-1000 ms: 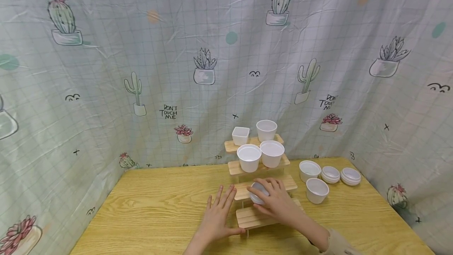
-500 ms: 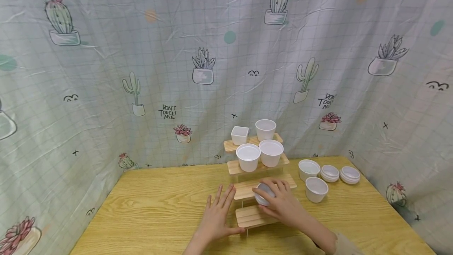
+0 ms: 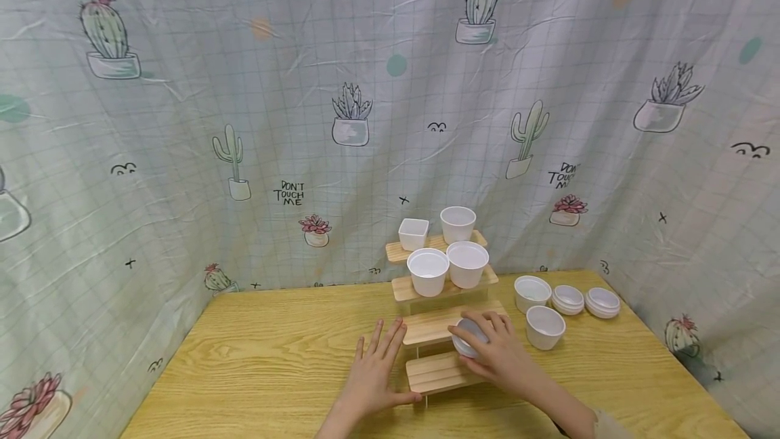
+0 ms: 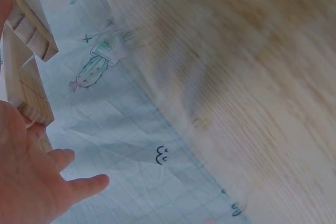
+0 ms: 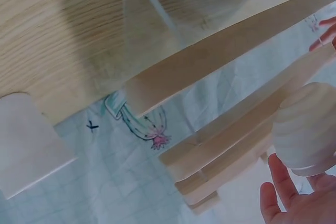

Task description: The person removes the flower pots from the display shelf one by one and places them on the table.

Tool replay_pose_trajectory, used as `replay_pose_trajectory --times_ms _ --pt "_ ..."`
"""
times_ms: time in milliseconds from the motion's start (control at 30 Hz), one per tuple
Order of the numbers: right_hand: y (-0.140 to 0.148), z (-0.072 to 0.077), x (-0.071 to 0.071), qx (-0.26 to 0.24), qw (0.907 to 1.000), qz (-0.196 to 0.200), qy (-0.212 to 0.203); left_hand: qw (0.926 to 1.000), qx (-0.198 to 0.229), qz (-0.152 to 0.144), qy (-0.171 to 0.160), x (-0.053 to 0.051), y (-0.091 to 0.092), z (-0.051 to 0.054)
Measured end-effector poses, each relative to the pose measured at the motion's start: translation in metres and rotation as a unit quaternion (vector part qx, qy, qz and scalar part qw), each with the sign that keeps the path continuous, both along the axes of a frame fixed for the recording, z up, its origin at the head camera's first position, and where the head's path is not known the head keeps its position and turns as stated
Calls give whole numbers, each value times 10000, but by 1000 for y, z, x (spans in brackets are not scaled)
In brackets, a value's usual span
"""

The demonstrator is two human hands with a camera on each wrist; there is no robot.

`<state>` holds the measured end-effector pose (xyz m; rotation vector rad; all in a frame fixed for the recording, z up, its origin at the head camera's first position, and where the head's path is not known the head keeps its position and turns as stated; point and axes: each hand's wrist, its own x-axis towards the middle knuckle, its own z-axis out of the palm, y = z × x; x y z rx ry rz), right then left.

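Note:
A tiered wooden stand with clear side supports is on the table. My right hand grips a small round white pot at the right part of the second tier from the bottom; the right wrist view shows this pot above the fingers of the hand. My left hand, fingers spread and straight, touches the stand's left side, also in the left wrist view. A square white pot and a round one stand on the top tier, two round pots on the tier below.
Right of the stand, several white pots are on the wood-grain table: two deeper ones and two low ones. A curtain printed with cacti hangs behind the table and along its sides.
My right hand has moved to the right along the tier with the round pot in its grip. My left hand has stayed at the stand's left side.

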<state>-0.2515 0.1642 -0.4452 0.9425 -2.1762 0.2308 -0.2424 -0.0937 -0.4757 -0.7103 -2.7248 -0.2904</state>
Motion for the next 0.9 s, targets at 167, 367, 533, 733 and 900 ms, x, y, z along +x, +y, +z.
replay_pose_trajectory --times_ms 167,367,533,733,900 --pt "6 -3 0 19 10000 -23 54 10000 5 -12 -16 0 0 0" --pt "14 -5 0 43 9999 -80 96 10000 17 -9 -71 0 -1 0" --pt "20 -5 2 30 9998 -147 145 10000 -3 -26 -60 0 -1 1" --pt "29 -8 4 -52 9998 -207 46 10000 28 -55 -47 0 -1 0" --pt "38 -10 5 -92 9994 -303 124 10000 60 -68 -27 -1 -1 0"
